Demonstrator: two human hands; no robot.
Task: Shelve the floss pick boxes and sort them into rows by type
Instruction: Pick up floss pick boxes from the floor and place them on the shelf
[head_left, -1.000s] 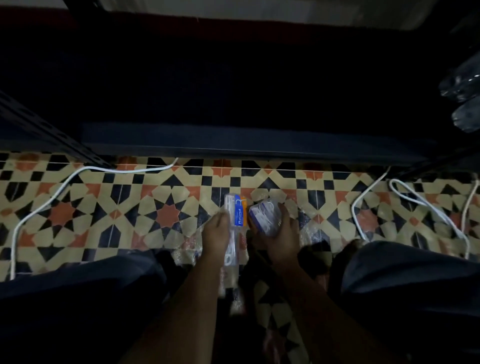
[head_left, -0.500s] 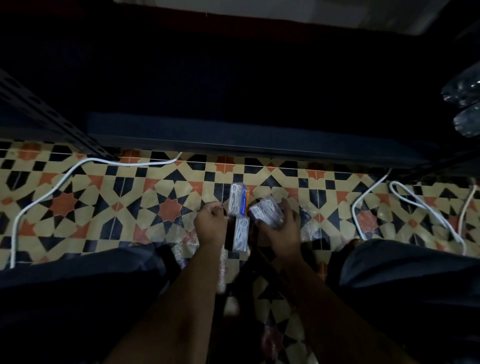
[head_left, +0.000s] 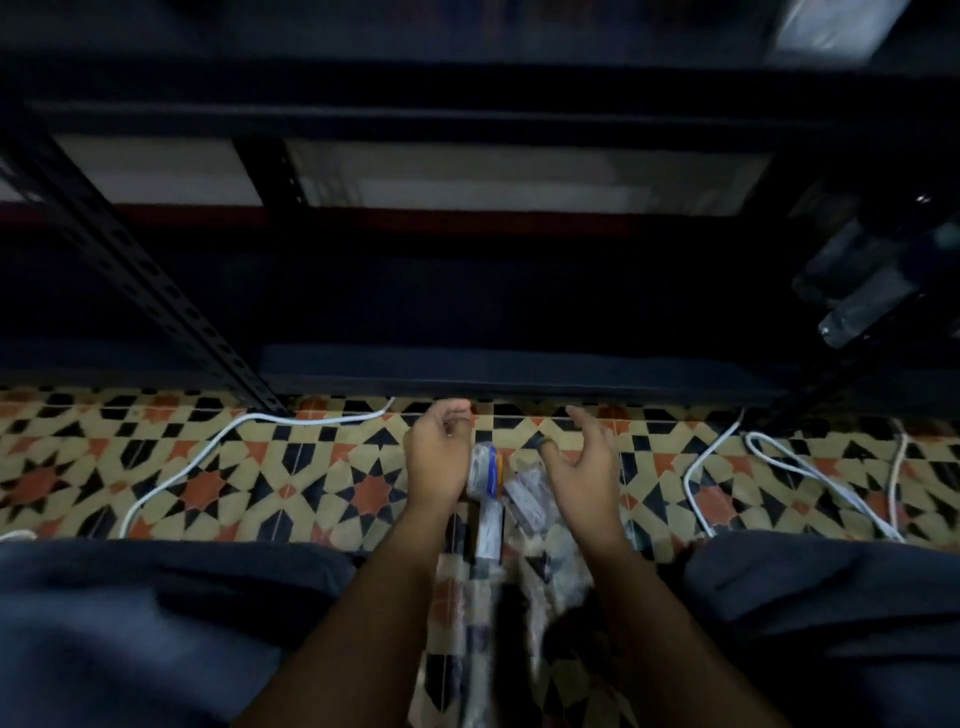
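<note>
Three floss pick boxes lie on the patterned floor between my hands. One with a blue and orange label (head_left: 487, 466) sits right beside my left hand (head_left: 436, 457). A second box (head_left: 491, 530) lies just below it, and a clear box (head_left: 525, 498) sits to the right. My left hand hovers with loosely curled fingers and holds nothing. My right hand (head_left: 582, 470) is spread open above the floor, to the right of the clear box. Both hands are close to the front edge of the dark bottom shelf (head_left: 519, 371), whose surface is in shadow.
A perforated black shelf upright (head_left: 130, 270) slants down at left. White cables (head_left: 218, 441) (head_left: 810, 473) run over the tiles on both sides. Crumpled clear wrap (head_left: 561, 561) lies between my knees (head_left: 156, 613). Clear plastic bottles (head_left: 857, 291) sit at the right.
Both hands have let go of the boxes, which now lie on the floor. The hands moved forward toward the shelf edge, and the view tilted up to show more shelving.
</note>
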